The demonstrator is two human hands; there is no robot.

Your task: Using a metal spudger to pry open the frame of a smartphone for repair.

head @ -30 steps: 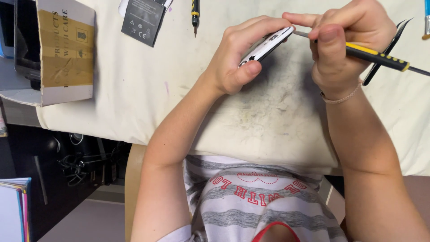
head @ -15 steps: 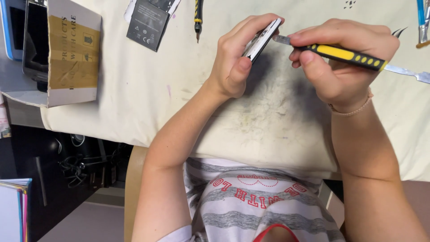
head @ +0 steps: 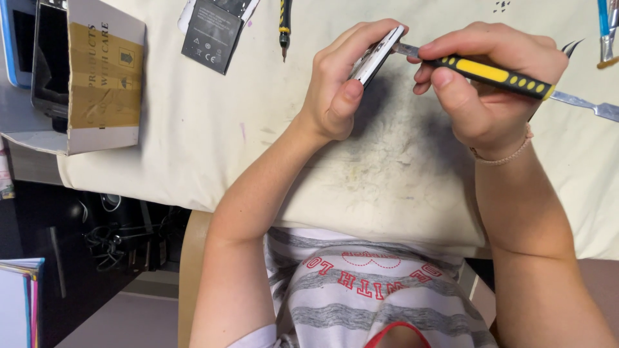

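Phone (head: 377, 55), white-edged and held on its side, sat gripped in the left hand (head: 338, 87) above the cloth-covered bench (head: 213, 148). Just beside it, the right hand (head: 490, 90) clasped a black-and-yellow pry tool (head: 493, 72), its metal tip touching the phone's edge.

A cream cloth (head: 213, 154), grey with smudges in the middle, covers the tabletop and fills the upper part of the frame under even, soft light. At the upper left a cardboard box (head: 103, 77) sits on its corner, with a dark flat battery (head: 211, 35) just to its right. Below the tabletop's edge, at lower left, lie a dark space with tangled cables (head: 113, 238), a strip of pale floor (head: 122, 319), a wooden chair edge (head: 192, 270) and colourful books (head: 22, 303).
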